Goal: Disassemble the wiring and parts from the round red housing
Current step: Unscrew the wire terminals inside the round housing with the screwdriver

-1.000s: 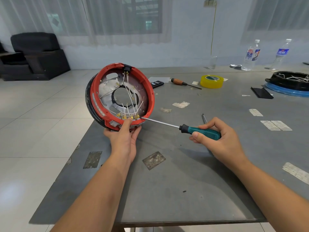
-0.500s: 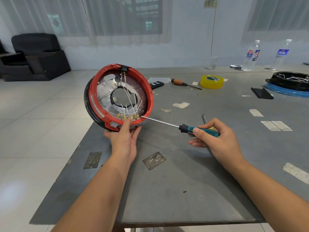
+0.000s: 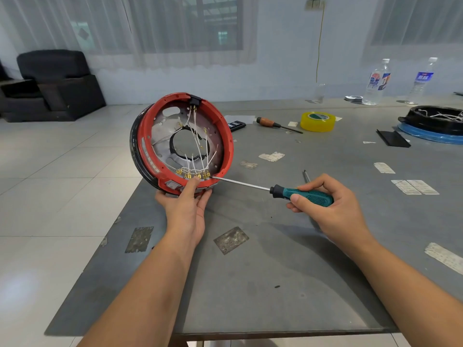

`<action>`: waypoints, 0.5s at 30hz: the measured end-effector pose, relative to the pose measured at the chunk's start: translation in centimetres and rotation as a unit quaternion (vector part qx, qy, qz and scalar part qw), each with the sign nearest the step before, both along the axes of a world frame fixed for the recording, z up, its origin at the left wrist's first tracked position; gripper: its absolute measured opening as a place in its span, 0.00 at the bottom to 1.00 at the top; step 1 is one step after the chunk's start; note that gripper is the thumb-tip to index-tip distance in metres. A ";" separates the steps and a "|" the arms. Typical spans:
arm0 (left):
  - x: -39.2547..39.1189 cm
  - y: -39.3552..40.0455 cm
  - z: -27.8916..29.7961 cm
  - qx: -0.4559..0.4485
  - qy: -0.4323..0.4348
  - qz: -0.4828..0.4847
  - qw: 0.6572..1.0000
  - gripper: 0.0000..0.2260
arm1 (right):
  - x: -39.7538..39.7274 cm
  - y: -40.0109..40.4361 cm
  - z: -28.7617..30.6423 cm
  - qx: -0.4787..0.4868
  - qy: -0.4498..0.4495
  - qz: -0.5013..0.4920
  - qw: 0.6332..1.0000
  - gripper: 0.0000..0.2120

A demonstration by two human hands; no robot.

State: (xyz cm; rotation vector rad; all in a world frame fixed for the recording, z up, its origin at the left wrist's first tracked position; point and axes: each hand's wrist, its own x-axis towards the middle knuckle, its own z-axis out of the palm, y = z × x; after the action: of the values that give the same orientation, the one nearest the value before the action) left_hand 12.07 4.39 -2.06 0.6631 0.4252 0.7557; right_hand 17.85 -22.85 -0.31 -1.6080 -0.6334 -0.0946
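- The round red housing (image 3: 226, 139) stands tilted on its edge at the near-left corner of the grey table (image 3: 288, 284), its open face turned toward the camera. Only its lower rim is supported, so a sideways push could roll it off the left edge.
- Thin white wires (image 3: 194, 136) run from a black connector (image 3: 195, 99) at the top of the rim down to a row of brass terminals (image 3: 193, 174) along the bottom. They cross loosely over the central hole, so a snagged tool could tear one rather than free it.
- The left hand (image 3: 186, 209) cups the lower rim from below, thumb pressed on the red edge just beside the terminals. That thumb lies close to the tool's tip; a slip would likely drive the tip into it.
- The right hand (image 3: 333, 209) grips the teal handle of the screwdriver (image 3: 304, 196), fingers wrapped round it. The shaft reaches left, and the tip sits at the rightmost terminal.
- The shaft meets the terminal at a shallow angle, so I judge the tip could cam out and strip the screw head. I cannot tell whether the tip is properly seated.
- Farther off lie a wooden-handled screwdriver (image 3: 269, 122), a yellow tape roll (image 3: 317, 121) and, at the far right, a black housing (image 3: 436, 120). A loosened screw could roll among the paper scraps and be lost.
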 end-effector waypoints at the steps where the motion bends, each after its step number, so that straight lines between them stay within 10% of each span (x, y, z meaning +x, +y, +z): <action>1: 0.0 0.0 0.0 0.004 -0.001 -0.001 1.000 0.34 | 0.0 -0.1 0.0 -0.011 -0.010 -0.004 1.000 0.11; 15: 0.0 -0.4 0.1 0.057 0.009 0.043 0.997 0.40 | 0.1 -0.1 4.6 -0.315 -0.136 0.054 0.938 0.15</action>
State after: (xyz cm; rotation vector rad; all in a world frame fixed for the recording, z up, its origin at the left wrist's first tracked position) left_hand 12.05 3.97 -1.97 0.7626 0.4305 0.8613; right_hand 17.96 -22.90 4.29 -2.1946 -1.0375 -0.0324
